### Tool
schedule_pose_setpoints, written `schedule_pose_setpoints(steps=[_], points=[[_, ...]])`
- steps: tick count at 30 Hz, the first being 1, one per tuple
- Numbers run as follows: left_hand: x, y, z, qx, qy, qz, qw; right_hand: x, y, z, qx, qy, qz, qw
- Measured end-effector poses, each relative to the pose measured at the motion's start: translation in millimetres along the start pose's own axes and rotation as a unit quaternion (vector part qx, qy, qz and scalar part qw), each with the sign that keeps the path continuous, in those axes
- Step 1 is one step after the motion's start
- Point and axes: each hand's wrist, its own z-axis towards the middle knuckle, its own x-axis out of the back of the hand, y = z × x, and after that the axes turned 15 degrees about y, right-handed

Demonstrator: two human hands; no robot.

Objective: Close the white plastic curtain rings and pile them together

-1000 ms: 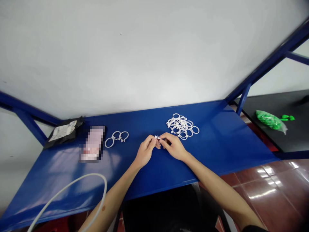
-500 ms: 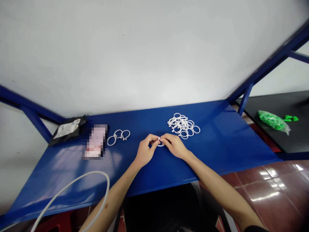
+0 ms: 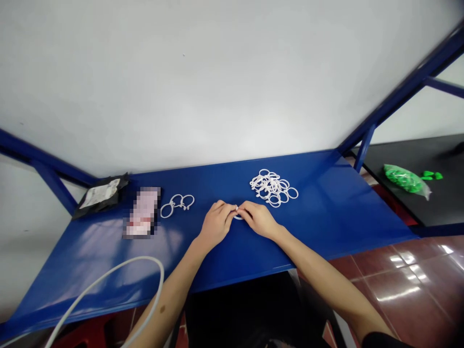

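My left hand (image 3: 218,222) and my right hand (image 3: 259,217) meet over the blue table (image 3: 250,256), fingertips together. Between them they pinch a white plastic ring (image 3: 238,217); its lower curve shows below the fingers, and a small white end pokes up at the fingertips. To the right and a little farther back lies a pile of similar white rings (image 3: 271,187). Left of my hands a small group of white rings (image 3: 177,205) rests on the table, some overlapping.
A pixelated pinkish flat object (image 3: 144,212) and a black plastic package (image 3: 101,195) with a white label lie at the left. A white cable (image 3: 119,266) loops across the front left. On a dark table at right sits a bag of green pieces (image 3: 406,181).
My left hand has turned slightly, so more of its back shows and its fingers press closer over the ring. The view has shifted a little; the ring piles lie as before.
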Motion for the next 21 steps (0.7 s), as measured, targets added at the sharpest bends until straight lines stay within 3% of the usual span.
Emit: schedule_pose_setpoints(steps=[2,4,6,9,12,17,21], points=[[9.1,-5,7,-0.002,0.0,0.081,0.997,3,4,3,0.008,0.04,-0.031,0.999],[19.6,-13,13,0.039,0.037,0.193,0.98,10,8,6,0.004,0.101,-0.09,0.991],[29.2,-23,14,0.094,0.061,0.302,0.947,20,14,9,-0.026,0.172,-0.169,0.97],[37.7,-39,9,0.132,0.023,0.39,0.911,35,23,12,-0.097,0.236,-0.284,0.925],[38.5,-46,4,0.128,0.01,0.382,0.915,42,29,12,-0.147,0.233,-0.346,0.897],[32.9,-38,8,0.12,0.043,0.321,0.938,44,28,13,-0.169,0.245,-0.345,0.89],[27.2,-25,13,0.155,0.072,0.134,0.976,44,23,14,-0.133,0.283,-0.304,0.9]])
